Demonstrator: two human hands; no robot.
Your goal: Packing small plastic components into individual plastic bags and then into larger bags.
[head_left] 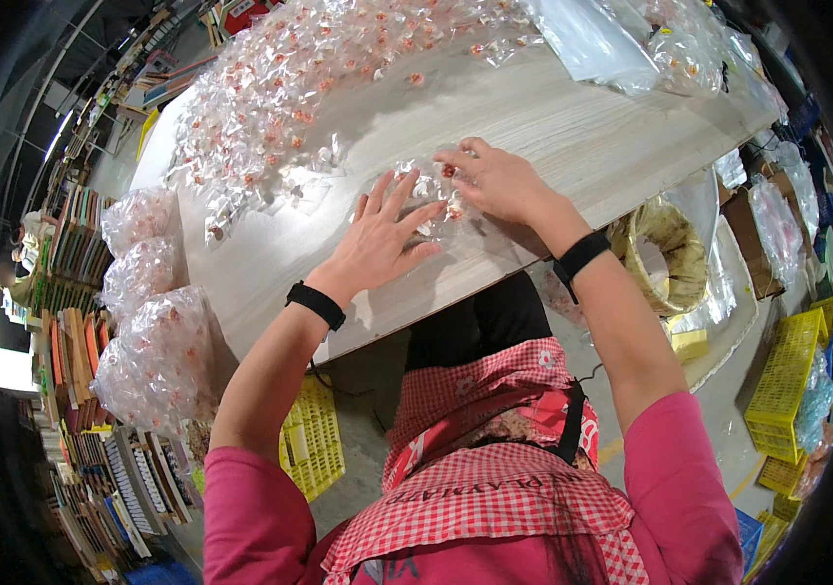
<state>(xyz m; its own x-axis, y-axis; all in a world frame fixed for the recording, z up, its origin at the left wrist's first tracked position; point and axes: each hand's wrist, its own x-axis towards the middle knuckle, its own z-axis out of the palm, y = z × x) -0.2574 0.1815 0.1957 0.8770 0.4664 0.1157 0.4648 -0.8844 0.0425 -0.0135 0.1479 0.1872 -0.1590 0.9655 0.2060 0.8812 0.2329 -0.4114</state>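
Observation:
On the pale wood-grain tabletop (534, 117), a small cluster of clear packets (426, 192) with white and orange-red pieces lies between my hands. My left hand (377, 237) rests at the cluster's left side, palm down, fingers spread. At the right side is my right hand (506, 185), its fingers apart and bent down over the packets. A dark reddish piece (449, 171) shows between its fingertips and thumb. Neither hand visibly lifts anything. What lies under the palms is hidden. Each wrist wears a black band.
A large pile of similar packets (280, 107) covers the table's far left. Flat clear bags (592, 44) lie at the far right. Bulging clear bags (158, 341) stand beside the left edge. A yellowish ring-shaped roll (668, 255) and yellow crates (785, 385) are at the right.

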